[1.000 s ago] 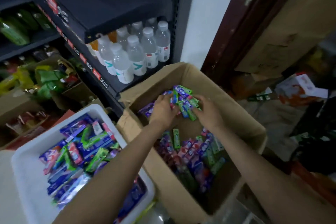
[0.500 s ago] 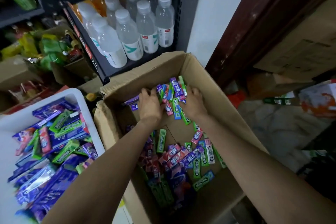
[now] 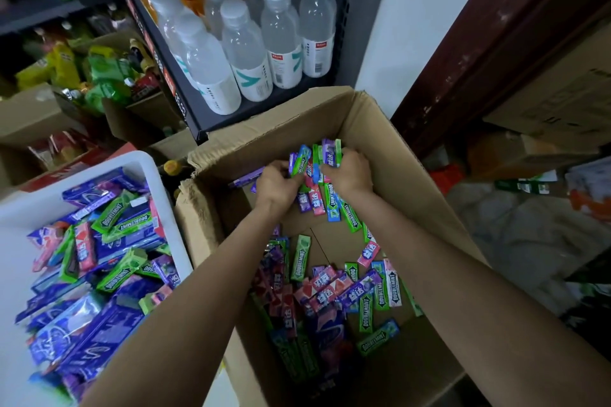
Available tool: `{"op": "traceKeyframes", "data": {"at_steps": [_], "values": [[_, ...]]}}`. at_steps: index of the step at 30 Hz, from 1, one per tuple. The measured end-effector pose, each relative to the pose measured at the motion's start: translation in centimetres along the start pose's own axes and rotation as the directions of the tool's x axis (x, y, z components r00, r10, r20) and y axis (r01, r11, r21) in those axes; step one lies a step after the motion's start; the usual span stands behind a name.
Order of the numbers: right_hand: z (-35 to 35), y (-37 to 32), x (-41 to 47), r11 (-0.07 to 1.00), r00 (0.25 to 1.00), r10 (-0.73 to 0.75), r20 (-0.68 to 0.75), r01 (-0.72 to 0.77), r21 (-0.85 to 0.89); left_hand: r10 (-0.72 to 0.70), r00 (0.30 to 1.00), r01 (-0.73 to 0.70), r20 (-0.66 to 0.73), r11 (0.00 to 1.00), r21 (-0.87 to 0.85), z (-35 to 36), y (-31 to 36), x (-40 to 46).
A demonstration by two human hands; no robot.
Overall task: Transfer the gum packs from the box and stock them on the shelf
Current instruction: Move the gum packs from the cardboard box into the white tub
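An open cardboard box point(image 3: 390, 142) holds many small gum packs, green, pink, purple and blue. Both my hands reach into its far end. My left hand point(image 3: 276, 183) and my right hand point(image 3: 350, 172) are closed from either side on one bunch of gum packs point(image 3: 315, 158), some sticking up between the fingers, some hanging below. Loose gum packs point(image 3: 334, 287) lie on the box floor nearer to me. A white bin point(image 3: 145, 160) at the left is full of more gum packs and purple gum boxes.
A black shelf point(image 3: 198, 115) right behind the box carries clear water bottles point(image 3: 251, 39). Snack bags and cardboard boxes point(image 3: 99, 76) crowd the lower left. A dark wooden door frame point(image 3: 463, 59) and stacked cartons stand at the right.
My hands have drawn closer together and closed on the bunch of gum packs. The view has dropped nearer to the box and bin.
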State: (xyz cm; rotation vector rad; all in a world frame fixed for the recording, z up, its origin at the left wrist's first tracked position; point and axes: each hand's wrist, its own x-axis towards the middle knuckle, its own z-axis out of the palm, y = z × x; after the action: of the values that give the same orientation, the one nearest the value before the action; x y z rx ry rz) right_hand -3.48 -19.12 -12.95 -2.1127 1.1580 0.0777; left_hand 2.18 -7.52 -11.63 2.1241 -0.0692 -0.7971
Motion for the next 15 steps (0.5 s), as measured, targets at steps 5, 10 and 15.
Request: {"op": "traceKeyframes", "data": {"at_steps": [5, 10, 15], "values": [[-1.0, 0.3, -0.8, 0.996, 0.992, 0.008, 0.127, -0.019, 0.089, -0.112, 0.992, 0.12, 0.058, 0.981, -0.156, -0.1, 0.1, 0.6], [-1.6, 1.0, -2.2, 0.967, 0.975, 0.076, 0.207, -0.123, 0.223, -0.225, 0.968, 0.246, 0.109, 0.938, -0.245, -0.2, 0.4, -0.3], [-1.3, 1.7, -3.6, 0.902, 0.954, 0.119, 0.274, -0.22, 0.373, -0.202, 0.943, 0.284, 0.263, 0.901, -0.327, 0.1, 1.5, -2.0]]}}
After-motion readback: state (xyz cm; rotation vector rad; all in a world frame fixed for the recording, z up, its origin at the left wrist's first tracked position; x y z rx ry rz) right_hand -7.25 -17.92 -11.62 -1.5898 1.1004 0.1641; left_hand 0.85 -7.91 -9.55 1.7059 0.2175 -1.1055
